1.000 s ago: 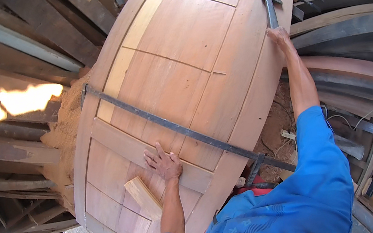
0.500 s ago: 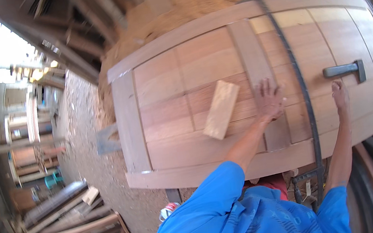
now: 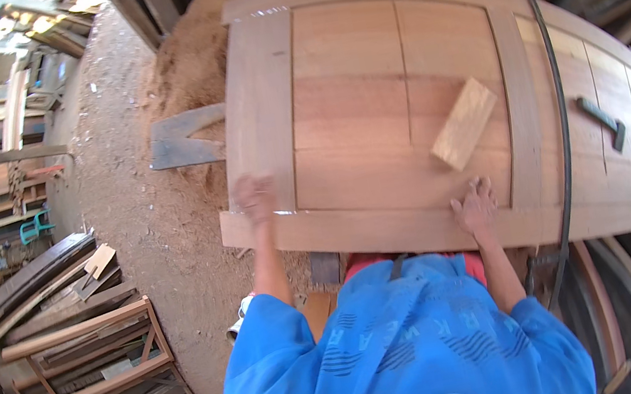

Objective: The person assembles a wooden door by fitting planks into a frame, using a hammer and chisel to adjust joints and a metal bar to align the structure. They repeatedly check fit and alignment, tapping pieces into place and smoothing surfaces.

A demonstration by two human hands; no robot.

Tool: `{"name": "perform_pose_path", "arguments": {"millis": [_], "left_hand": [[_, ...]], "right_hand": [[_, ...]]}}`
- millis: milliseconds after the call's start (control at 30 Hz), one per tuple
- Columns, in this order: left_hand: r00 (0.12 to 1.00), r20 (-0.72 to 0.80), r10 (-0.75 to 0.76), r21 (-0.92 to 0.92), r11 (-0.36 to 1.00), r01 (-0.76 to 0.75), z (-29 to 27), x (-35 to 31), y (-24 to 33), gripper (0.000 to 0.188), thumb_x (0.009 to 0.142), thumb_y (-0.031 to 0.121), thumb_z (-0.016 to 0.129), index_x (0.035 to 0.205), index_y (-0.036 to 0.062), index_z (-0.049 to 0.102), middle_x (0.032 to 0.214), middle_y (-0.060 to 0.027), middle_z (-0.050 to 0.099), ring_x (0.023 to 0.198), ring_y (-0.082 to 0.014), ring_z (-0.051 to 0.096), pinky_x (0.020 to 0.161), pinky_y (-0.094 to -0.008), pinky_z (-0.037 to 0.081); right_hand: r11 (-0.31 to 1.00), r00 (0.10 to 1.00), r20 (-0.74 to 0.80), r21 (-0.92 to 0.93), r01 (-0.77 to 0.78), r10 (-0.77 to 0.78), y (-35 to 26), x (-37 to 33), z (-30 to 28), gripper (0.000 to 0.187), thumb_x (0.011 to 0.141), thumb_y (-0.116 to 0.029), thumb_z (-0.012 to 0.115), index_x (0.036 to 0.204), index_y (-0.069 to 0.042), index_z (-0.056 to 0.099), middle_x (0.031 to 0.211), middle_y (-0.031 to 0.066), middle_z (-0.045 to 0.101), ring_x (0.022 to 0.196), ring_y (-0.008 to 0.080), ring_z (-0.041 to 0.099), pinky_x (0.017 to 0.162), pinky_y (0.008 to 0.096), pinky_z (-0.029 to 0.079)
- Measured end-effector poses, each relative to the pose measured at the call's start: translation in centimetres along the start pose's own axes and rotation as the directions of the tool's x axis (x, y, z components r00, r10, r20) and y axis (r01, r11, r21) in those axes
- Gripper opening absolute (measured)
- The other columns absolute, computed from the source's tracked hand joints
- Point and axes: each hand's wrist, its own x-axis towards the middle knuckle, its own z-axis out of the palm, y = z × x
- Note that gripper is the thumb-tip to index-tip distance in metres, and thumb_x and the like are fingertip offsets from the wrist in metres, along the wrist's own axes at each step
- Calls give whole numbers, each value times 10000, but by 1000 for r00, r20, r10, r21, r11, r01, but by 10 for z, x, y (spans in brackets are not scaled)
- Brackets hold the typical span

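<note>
Door of framed and panelled wood lies flat before the person, its long axis running from left to right across the view and dipping a little toward the right. One end rail faces left toward the open floor; the other end points right, toward dark timbers. Beyond its far edge spreads a heap of brown sawdust.

A dark bar clamp crosses the door right of its broad cross rail, its own length running from the far edge to past the near one. At the left end, a notched grey timber juts out from beneath the door, pointing left.

On the panels left of the cross rail rests a pale wood block, its long axis slanting from lower left to upper right. Right of the clamp lies a hammer, handle toward the upper left, head toward the lower right.

The left hand is over the door's near left corner, too blurred to tell how far its fingers open or whether it grips anything. The right hand is at the near stile, below the block, fingers loosely spread and holding nothing.
</note>
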Motion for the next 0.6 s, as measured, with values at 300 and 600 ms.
{"name": "perform_pose_path", "arguments": {"millis": [300,600], "left_hand": [[870,166,-464,177,882,437,-60,-48,-61,603,912,487,684,1383,117,612,1513,-184,498,1438,-385,396,1166,-594,270],[682,479,-553,494,811,312,-106,20,-46,619,851,536,738,1341,169,654,1489,-153,524,1432,-403,372,1183,-580,254]], "right_hand": [[995,987,163,-100,1,16,-9,4,-4,1025,818,-452,799,1527,88,292,1566,334,238,1364,509,382,1119,562,382],[995,990,114,-63,-79,86,-18,-12,13,1025,853,-490,750,1609,-49,215,1668,237,149,1488,463,253,1179,588,307]]}}
